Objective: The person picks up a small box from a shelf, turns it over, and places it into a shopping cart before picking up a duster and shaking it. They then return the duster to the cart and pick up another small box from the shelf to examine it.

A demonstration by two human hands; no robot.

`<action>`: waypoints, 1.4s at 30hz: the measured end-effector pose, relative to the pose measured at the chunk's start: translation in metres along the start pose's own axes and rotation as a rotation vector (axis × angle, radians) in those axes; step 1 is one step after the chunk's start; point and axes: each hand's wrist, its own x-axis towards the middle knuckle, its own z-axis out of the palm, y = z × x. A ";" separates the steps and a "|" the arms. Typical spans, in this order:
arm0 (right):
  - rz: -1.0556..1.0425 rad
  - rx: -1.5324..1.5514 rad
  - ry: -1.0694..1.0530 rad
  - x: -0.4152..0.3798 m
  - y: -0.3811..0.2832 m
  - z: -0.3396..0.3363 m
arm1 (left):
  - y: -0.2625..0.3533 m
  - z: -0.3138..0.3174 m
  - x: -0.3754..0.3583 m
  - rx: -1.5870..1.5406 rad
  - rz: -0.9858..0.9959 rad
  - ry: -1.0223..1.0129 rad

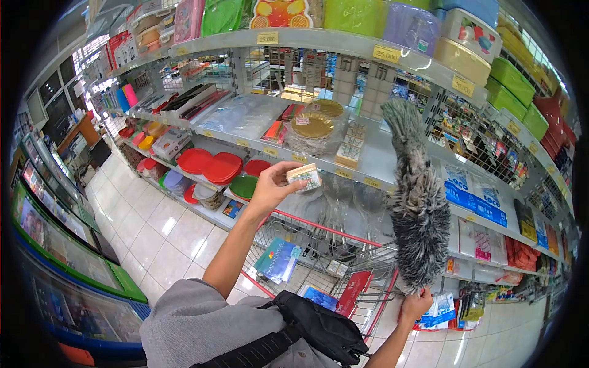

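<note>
My left hand (274, 189) is closed around a small box (305, 178) with wooden-looking edges and a printed green and white side. It is held up in front of the middle shelf (375, 161). On that shelf stands a stack of similar small boxes (351, 145), beside gold round plates (311, 126) in clear wrap. My right hand (417, 305) grips the lower end of a fluffy grey feather duster (420, 214). The duster points upward, and its tip reaches over the shelf. Its handle is mostly hidden in the fingers.
A wire shopping cart (331, 231) with red rims stands before me, holding a blue Paperline pack (279, 260) and a red packet (354, 293). Red plastic lids (222, 167) lie on the lower shelf. Glass-topped freezers (67, 245) line the left. A black bag (322, 325) hangs at my front.
</note>
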 end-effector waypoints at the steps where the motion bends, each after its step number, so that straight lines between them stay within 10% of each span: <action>1: 0.040 0.014 -0.024 0.000 0.002 -0.002 | -0.005 0.000 0.008 0.044 0.079 -0.041; 7: 0.090 0.047 0.012 0.003 -0.004 -0.008 | 0.021 0.036 0.033 -0.365 -0.056 -0.032; 32: 0.051 -0.013 0.134 0.010 -0.002 -0.013 | -0.043 0.075 0.254 1.164 0.346 -0.445; 38: 0.072 -0.006 0.129 0.011 -0.003 -0.014 | -0.031 0.087 0.252 1.244 -0.124 -0.479; 42: 0.073 -0.081 0.152 0.012 0.001 -0.015 | -0.043 0.083 0.262 1.349 0.085 -0.540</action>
